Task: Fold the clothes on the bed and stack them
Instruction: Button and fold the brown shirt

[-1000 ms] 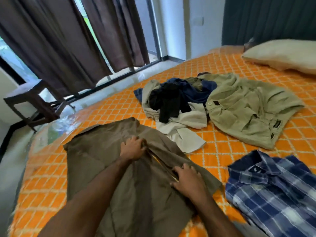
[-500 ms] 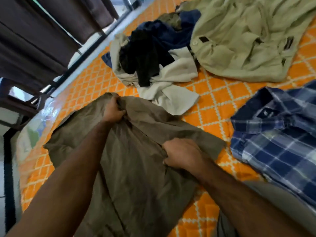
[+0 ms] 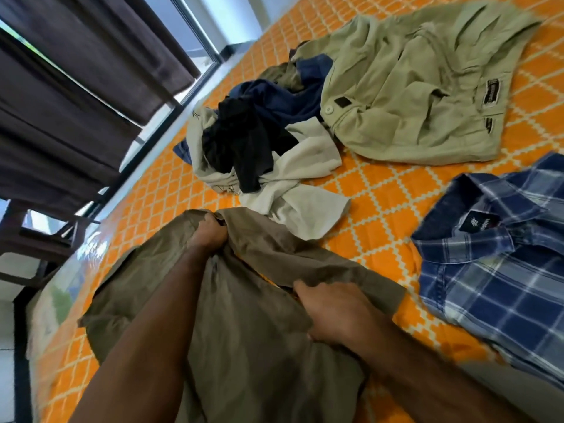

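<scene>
Two hands grip an olive-brown garment [image 3: 244, 346] spread on the near part of the orange-patterned bed [image 3: 381, 190]; a second ago they pressed flat on it, now the cloth bunches upward, so a fold seems to be starting; the left hand [image 3: 210, 236] clutches the far edge, arm stretched forward; the right hand [image 3: 338, 312] pinches a nearer edge, fingers curled; a folded blue plaid shirt [image 3: 500, 279] lies to the right; an unfolded heap of clothes [image 3: 262, 141] and khaki trousers [image 3: 412, 96] wait beyond.
</scene>
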